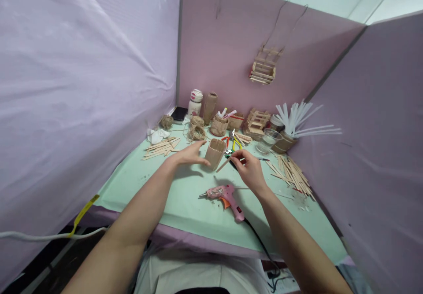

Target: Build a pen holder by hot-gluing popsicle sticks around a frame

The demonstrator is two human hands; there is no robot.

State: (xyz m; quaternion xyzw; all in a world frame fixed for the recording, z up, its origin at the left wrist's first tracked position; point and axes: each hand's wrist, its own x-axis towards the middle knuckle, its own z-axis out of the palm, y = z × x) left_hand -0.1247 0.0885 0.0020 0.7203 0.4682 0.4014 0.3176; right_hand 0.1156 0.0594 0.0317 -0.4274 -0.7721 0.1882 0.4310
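Observation:
My left hand (191, 154) hovers open, fingers stretched toward a small cup made of wooden sticks (215, 152) standing mid-table; the fingertips are just short of it. My right hand (249, 167) is pinched on a single wooden stick (224, 164) that slants down to the left, its lower end near the cup's base. A pink glue gun (225, 196) lies on the pale green table cover (185, 206) in front of both hands, nozzle pointing left, its black cord running off the near edge.
Loose sticks lie in piles at left (161, 148) and right (294, 175). Twine (196, 130), pliers (234, 142), a clear glass (267, 141), a jar of white glue rods (291, 131) and stick boxes (256, 123) line the back. Purple partitions enclose the table; a stick basket (263, 69) hangs on the wall.

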